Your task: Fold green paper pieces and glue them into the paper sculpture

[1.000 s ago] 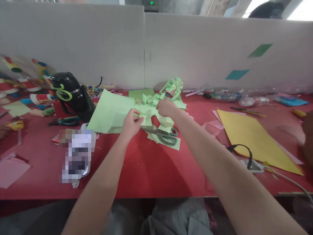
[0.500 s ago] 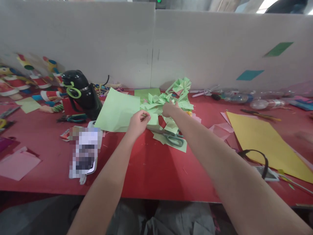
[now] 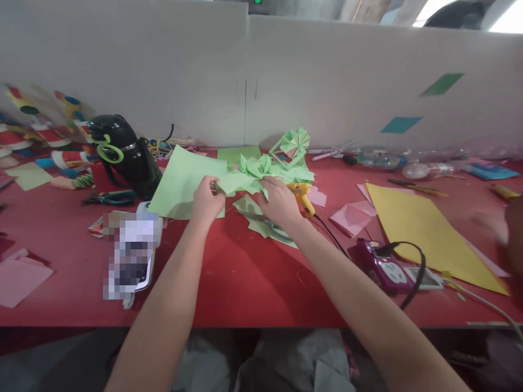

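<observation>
Right hand (image 3: 281, 204) drawn nearer — touching smooth green paper (image 3: 238, 183).

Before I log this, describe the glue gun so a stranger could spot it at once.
On the red tabletop, find the person's right hand. Just to its right, between it and a pink paper scrap, lies the hot-glue gun. Its yellow pistol shape and trailing black cord set it apart from the folded green paper nearby.

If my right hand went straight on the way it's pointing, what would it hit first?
Past the green paper your right hand touches, probably the folded green pieces, though depth is unclear.
</observation>
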Action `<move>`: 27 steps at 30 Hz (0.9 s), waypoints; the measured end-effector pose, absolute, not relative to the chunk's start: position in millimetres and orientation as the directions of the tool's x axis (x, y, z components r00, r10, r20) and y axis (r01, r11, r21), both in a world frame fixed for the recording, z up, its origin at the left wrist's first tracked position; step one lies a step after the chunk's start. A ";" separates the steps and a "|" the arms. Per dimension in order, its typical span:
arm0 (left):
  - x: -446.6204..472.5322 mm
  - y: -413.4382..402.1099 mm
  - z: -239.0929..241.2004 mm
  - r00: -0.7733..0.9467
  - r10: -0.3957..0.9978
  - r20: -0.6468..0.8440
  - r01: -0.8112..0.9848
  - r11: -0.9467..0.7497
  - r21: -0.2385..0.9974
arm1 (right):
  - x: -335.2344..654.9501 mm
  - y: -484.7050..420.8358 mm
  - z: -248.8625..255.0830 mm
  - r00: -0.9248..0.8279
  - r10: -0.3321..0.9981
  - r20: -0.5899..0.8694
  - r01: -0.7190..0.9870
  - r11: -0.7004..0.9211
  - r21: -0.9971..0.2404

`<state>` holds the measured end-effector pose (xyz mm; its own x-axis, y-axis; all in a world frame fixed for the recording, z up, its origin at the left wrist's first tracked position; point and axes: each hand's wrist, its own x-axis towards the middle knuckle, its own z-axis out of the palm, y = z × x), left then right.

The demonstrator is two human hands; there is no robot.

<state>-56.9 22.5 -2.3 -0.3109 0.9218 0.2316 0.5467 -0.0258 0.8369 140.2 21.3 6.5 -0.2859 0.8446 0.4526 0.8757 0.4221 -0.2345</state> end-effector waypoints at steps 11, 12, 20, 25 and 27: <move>-68.1 26.3 -1.4 -0.407 0.825 0.391 0.568 -0.107 0.816 | 174.7 -12.5 -6.1 -0.332 0.905 0.265 0.822 0.416 -0.389; -67.2 26.2 -1.6 -0.405 0.827 0.390 0.560 -0.113 0.821 | 174.7 -13.1 -5.4 -0.329 0.914 0.238 0.814 0.402 -0.420; -55.2 22.9 -3.5 -0.349 0.860 0.372 0.536 -0.143 0.832 | 161.6 -15.9 -9.4 -0.377 0.903 0.204 0.810 0.428 -0.401; -54.7 23.0 -4.3 -0.328 0.868 0.373 0.525 -0.161 0.836 | 151.3 -21.4 -15.0 -0.457 0.872 0.176 0.821 0.489 -0.294; -54.2 22.7 -4.5 -0.326 0.872 0.366 0.520 -0.158 0.840 | 145.4 -23.5 -16.4 -0.458 0.877 0.147 0.836 0.481 -0.263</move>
<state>-54.2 22.7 -4.5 -0.3264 0.8716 0.3657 0.5197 -0.1577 0.8397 145.4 -23.5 -16.4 -0.4579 0.8768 0.1466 0.8363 0.4808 -0.2635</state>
